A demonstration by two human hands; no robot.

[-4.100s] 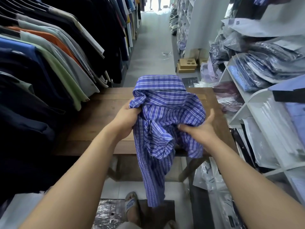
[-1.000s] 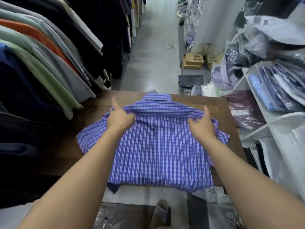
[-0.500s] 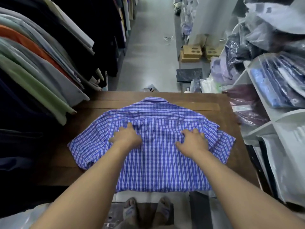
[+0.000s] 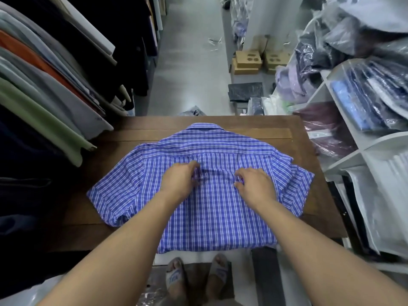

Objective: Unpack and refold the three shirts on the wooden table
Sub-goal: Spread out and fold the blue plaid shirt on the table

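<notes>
A blue and white checked short-sleeved shirt (image 4: 212, 208) lies spread back-up on the wooden table (image 4: 309, 138), collar at the far side, both sleeves out, hem hanging over the near edge. My left hand (image 4: 180, 181) and my right hand (image 4: 254, 184) sit on the middle of its back, a little apart. Each hand has its fingers curled and pinches a small fold of the cloth between thumb and fingertips. No other shirt lies on the table.
Hanging shirts on a rack (image 4: 44, 89) crowd the table's left edge. White shelves (image 4: 344, 151) with bagged shirts stand close on the right. Cardboard boxes (image 4: 247, 62) and bagged clothes lie on the floor beyond the table. My sandalled feet (image 4: 196, 277) stand at the near edge.
The shirt went from being held up bunched to lying flat on the table. My hands slid from its shoulders to mid-back, and their flat fingers have now curled to pinch the cloth.
</notes>
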